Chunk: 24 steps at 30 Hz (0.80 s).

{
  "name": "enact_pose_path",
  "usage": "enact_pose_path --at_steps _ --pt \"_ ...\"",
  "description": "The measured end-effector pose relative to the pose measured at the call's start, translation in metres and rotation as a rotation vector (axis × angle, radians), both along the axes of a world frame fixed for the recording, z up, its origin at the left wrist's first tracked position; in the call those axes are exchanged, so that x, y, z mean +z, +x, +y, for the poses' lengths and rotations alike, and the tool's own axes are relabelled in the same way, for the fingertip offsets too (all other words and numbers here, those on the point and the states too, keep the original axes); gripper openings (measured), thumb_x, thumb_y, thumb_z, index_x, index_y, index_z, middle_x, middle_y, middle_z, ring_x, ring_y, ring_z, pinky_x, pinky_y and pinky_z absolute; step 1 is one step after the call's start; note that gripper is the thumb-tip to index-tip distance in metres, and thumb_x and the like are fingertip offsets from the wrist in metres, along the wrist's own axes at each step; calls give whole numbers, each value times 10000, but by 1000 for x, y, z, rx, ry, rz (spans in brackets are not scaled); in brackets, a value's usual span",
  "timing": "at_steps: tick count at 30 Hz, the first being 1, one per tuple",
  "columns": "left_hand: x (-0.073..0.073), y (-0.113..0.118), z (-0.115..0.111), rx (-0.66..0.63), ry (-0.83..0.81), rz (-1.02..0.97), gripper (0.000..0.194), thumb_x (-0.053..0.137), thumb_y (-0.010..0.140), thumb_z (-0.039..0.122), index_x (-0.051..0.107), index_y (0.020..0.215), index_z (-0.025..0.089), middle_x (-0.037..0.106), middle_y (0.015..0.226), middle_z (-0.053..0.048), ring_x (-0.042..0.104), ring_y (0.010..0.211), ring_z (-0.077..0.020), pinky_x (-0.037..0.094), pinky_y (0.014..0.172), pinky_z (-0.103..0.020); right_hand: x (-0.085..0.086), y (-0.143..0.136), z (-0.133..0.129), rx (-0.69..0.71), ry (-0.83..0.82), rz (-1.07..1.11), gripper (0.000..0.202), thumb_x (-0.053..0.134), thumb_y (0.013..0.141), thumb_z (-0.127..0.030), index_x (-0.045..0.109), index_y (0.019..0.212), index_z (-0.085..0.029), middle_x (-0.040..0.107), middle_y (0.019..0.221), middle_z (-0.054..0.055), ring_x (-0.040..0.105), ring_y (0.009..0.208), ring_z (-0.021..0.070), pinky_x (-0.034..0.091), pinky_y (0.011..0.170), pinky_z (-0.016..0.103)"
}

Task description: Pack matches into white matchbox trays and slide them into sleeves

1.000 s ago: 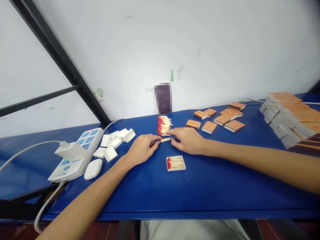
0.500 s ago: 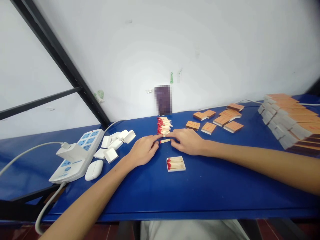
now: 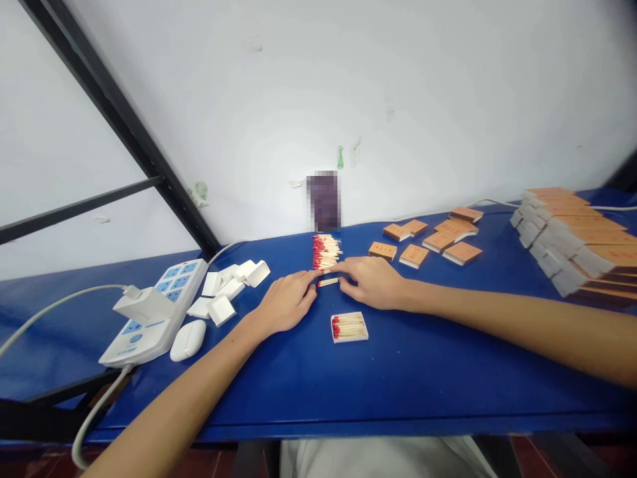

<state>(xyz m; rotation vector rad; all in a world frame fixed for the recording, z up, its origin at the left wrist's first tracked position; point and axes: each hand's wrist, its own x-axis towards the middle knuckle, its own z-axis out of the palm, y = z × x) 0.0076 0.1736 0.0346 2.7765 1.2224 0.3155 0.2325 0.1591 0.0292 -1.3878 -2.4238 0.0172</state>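
Red-tipped matches lie in a pile at the middle of the blue table. The index fingertip of my left hand touches the pile's near edge on the left, by the match heads. From the right, my right hand reaches the same edge with its fingertips. Both hands pinch a match there, one end each. A loose match lies between my two thumbs. Closer to me, a white tray holds several matches, heads to the left.
Empty white trays, a white earphone case and a power strip are at the left. Orange matchboxes lie at the right, beside a large stack of boxes. A pixelated dark object stands by the wall.
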Motion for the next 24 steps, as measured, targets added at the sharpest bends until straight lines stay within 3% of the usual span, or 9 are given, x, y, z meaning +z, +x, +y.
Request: enact_pose_path --at_steps 7,17,24 --pt "1 -1 -1 -8 0 9 420 325 974 259 473 1365 229 617 1270 -67 604 1122 -245 470 971 -402 -3 0 2 4 2 17 392 447 909 -282 595 1271 -254 691 1113 48 639 987 214 428 806 294" --pt "2 -4 -1 -65 6 -10 394 350 963 245 508 1322 211 651 1170 -64 624 1034 -230 482 894 -370 -3 1 3 49 15 10 358 465 901 -270 628 1220 -263 697 987 37 627 854 185 382 698 267" --pt "3 -5 -1 -90 4 -18 413 375 946 217 507 1337 251 664 1107 -48 632 977 -216 483 862 -350 -2 1 4 95 -23 37 345 474 886 -249 636 1189 -232 710 1022 39 631 853 182 386 708 269"
